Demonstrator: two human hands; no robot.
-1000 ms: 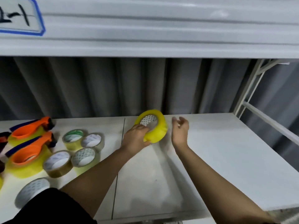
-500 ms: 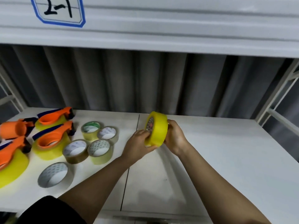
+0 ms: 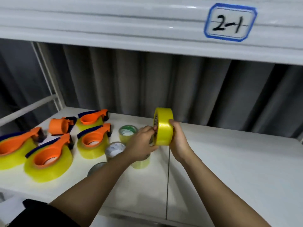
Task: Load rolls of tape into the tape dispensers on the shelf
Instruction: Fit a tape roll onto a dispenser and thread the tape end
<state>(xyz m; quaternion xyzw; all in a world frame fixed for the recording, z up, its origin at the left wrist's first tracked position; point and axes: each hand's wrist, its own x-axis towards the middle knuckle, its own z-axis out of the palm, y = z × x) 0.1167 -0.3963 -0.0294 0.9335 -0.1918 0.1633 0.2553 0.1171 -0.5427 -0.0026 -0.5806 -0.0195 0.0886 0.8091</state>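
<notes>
Since the head cam is my only view, here's what I see: the yellow tape roll [image 3: 164, 126] is up on edge above the shelf [image 3: 229, 161], right hand [image 3: 178, 141] wrapped around its rim, left hand [image 3: 142, 143] pinching at its near-left face. It looks stiff, light and slick-sided, so I'd grip by the rim or core. The empty orange dispenser [image 3: 61, 126] waits far left.

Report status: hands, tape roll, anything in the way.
Right hand grips yellow tape roll, upright above the shelf. Left hand pinches its near edge. Empty orange dispenser at left, loose rolls between.
</notes>
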